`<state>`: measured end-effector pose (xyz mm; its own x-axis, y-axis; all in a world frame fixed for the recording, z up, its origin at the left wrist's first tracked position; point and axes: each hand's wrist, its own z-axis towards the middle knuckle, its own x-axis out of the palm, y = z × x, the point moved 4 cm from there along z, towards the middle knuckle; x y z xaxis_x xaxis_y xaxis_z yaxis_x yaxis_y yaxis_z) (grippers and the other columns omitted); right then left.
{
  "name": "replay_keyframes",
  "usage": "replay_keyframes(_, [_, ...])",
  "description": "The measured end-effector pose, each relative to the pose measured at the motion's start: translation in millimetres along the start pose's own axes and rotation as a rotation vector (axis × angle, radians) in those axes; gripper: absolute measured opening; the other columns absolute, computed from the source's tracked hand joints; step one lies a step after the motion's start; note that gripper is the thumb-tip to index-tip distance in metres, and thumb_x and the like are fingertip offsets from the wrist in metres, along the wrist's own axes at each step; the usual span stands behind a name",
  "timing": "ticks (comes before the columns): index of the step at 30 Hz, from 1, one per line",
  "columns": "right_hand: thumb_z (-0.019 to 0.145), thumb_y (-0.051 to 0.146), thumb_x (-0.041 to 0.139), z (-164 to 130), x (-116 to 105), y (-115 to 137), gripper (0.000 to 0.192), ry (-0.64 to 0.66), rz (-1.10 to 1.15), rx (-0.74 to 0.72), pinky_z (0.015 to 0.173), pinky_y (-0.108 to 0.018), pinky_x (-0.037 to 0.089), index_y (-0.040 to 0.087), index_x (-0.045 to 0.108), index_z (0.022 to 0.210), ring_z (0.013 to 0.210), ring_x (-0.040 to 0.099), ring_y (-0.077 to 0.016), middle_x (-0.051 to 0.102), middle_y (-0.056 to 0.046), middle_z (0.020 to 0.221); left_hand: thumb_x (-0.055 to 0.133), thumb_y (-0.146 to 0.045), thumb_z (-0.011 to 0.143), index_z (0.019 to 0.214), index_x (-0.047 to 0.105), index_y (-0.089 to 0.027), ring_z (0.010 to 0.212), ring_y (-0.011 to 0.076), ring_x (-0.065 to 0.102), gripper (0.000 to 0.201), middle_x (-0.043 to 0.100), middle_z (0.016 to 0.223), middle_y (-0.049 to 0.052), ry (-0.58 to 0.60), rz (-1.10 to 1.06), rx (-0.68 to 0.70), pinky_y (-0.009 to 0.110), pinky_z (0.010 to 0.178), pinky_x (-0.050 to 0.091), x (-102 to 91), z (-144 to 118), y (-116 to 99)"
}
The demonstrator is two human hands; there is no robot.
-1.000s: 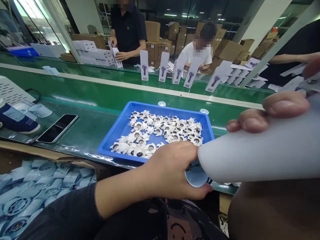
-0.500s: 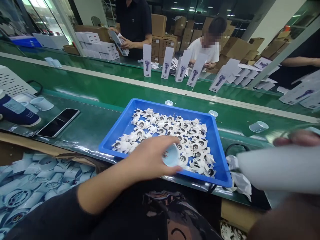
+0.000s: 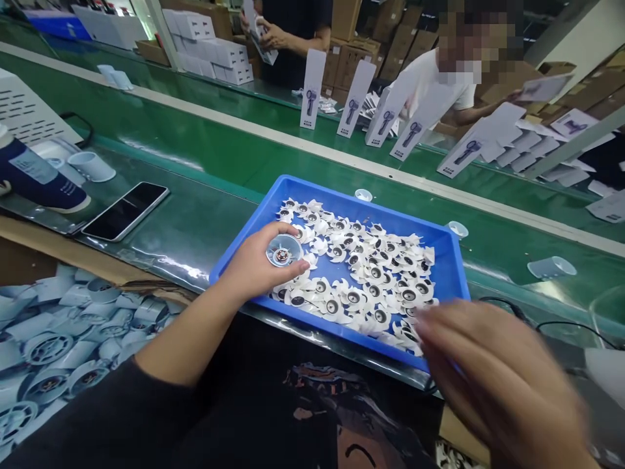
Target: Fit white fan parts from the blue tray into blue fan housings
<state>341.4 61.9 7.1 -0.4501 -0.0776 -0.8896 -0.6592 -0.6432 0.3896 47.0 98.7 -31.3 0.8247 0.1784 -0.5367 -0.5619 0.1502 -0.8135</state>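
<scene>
Green belt [image 3: 205, 176]: phone [image 3: 125, 210] left of blue tray [image 3: 442, 260].

Glossy blue plastic tray [image 3: 442, 260] holds smooth white plastic impellers [image 3: 361, 260].

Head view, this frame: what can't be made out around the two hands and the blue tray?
- Right hand: motion-blurred; whether it holds anything is unclear.
- Blue tray: near right corner hidden by that hand.
- Round housing in the left hand: underside covered by the fingers.
- White impellers: too small to count blades.
- White part at the right edge: cut off, unidentifiable.
</scene>
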Motion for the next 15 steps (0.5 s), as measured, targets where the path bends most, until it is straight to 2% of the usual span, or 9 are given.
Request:
replay_keyframes(3, [0.096, 0.022, 0.041, 36, 31, -22, 0.028, 0.222, -0.216, 0.057, 0.080, -0.043, 0.053, 0.021, 0.067, 0.107, 0.094, 0.062, -0.0256, 0.063, -0.008, 0.108, 0.073, -0.043, 0.072, 0.103, 0.060, -0.022, 0.113, 0.0269, 0.059, 0.040, 0.064, 0.117, 0.005, 0.053, 0.029, -0.003, 0.043, 0.098, 0.046, 0.8, -2, 3])
replay_keyframes(5, [0.095, 0.020, 0.041, 51, 46, -35, 0.029, 0.361, -0.250, 0.110, 0.074, -0.039, 0.054, 0.020, 0.068, 0.105, 0.090, 0.063, -0.0239, 0.063, -0.007, 0.108, 0.073, -0.043, 0.074, 0.107, 0.059, -0.023, 0.115, 0.0263, 0.058, 0.041, 0.063, 0.120, 0.005, 0.082, 0.031, 0.001, 0.043, 0.099, 0.045, 1.6, -3, 5])
replay_keyframes(8, [0.097, 0.027, 0.045, 63, 59, -38, 0.031, 0.442, -0.255, 0.149, 0.081, -0.043, 0.055, 0.020, 0.063, 0.121, 0.097, 0.062, -0.0259, 0.059, -0.011, 0.115, 0.073, -0.043, 0.075, 0.110, 0.058, -0.025, 0.117, 0.0267, 0.057, 0.042, 0.062, 0.123, 0.004, 0.116, 0.017, -0.012, 0.044, 0.099, 0.045, 2.5, -3, 6])
replay_keyframes(10, [0.095, 0.031, 0.053, 66, 65, -33, 0.034, 0.477, -0.257, 0.169, 0.086, -0.048, 0.053, 0.017, 0.062, 0.124, 0.099, 0.060, -0.0284, 0.056, -0.013, 0.112, 0.073, -0.043, 0.075, 0.110, 0.058, -0.025, 0.116, 0.0275, 0.057, 0.043, 0.063, 0.123, 0.005, 0.129, 0.011, -0.019, 0.045, 0.098, 0.046, 3.0, -3, 5])
replay_keyframes(12, [0.089, 0.028, 0.061, 65, 70, -26, 0.027, 0.503, -0.232, 0.171, 0.090, -0.047, 0.052, 0.017, 0.066, 0.114, 0.101, 0.058, -0.0276, 0.053, -0.012, 0.110, 0.073, -0.043, 0.074, 0.110, 0.058, -0.025, 0.114, 0.0277, 0.058, 0.043, 0.063, 0.120, 0.004, 0.130, 0.009, -0.014, 0.047, 0.097, 0.046, 3.2, -3, 5])
replay_keyframes(15, [0.085, 0.018, 0.063, 62, 70, -17, 0.014, 0.524, -0.157, 0.134, 0.096, -0.041, 0.049, 0.017, 0.063, 0.098, 0.111, 0.053, -0.0238, 0.048, -0.011, 0.123, 0.073, -0.043, 0.074, 0.111, 0.058, -0.025, 0.113, 0.0276, 0.059, 0.044, 0.064, 0.120, 0.003, 0.130, -0.001, -0.002, 0.047, 0.097, 0.045, 3.3, -4, 5])
